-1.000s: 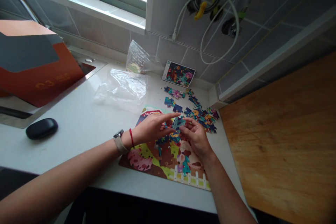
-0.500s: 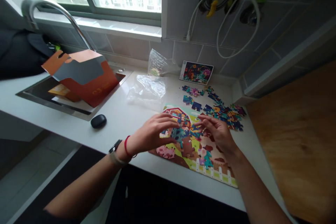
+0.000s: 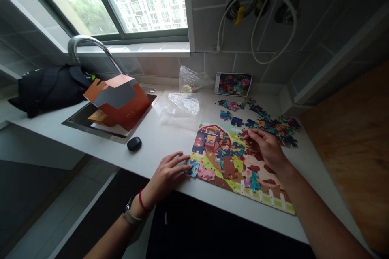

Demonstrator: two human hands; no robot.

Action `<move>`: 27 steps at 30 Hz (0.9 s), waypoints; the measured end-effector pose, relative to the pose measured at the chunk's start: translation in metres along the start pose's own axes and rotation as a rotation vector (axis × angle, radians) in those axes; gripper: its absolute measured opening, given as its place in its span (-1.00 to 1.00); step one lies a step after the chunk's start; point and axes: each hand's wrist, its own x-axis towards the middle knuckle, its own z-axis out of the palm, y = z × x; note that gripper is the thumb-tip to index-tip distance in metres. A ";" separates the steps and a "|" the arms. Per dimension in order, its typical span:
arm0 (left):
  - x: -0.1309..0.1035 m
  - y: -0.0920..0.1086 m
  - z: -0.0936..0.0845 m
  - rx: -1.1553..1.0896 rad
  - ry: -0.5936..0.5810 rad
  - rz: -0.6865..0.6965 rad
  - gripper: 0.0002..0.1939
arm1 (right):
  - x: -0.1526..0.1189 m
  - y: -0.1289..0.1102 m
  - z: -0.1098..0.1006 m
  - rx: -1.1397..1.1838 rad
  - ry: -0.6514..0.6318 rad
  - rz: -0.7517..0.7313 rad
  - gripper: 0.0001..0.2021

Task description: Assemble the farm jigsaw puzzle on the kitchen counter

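A colourful farm jigsaw board (image 3: 240,170) lies flat on the white counter (image 3: 158,137). My left hand (image 3: 167,174) rests at the board's near-left corner, fingers pinching a blue puzzle piece (image 3: 193,166). My right hand (image 3: 266,147) hovers over the board's far right part, fingertips curled around a small piece that I can barely see. A heap of loose dark-blue pieces (image 3: 273,127) lies just beyond my right hand, with a few more pieces (image 3: 231,105) farther back.
A reference picture card (image 3: 233,84) leans on the tiled wall. Clear plastic bags (image 3: 182,107) lie behind the board. A black oval case (image 3: 134,143) sits left of it. An orange box (image 3: 118,101) lies in the sink under a tap (image 3: 88,44). A wooden surface (image 3: 352,137) borders the right.
My left hand has slid back from the board's middle to its near-left corner with a blue piece. My right hand shifted slightly right. The camera view swung left, revealing the tap and window.
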 end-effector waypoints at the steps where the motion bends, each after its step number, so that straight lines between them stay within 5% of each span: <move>1: 0.001 0.001 0.000 -0.001 0.001 -0.012 -0.72 | 0.001 0.000 -0.001 -0.001 -0.001 0.003 -0.45; 19: 0.003 0.020 0.001 -0.019 0.108 -0.096 -0.82 | -0.003 0.000 0.003 -0.030 -0.040 -0.023 -0.49; 27: -0.004 0.008 0.008 -0.005 0.124 -0.056 -0.79 | -0.007 -0.005 0.005 -0.027 -0.052 -0.047 -0.49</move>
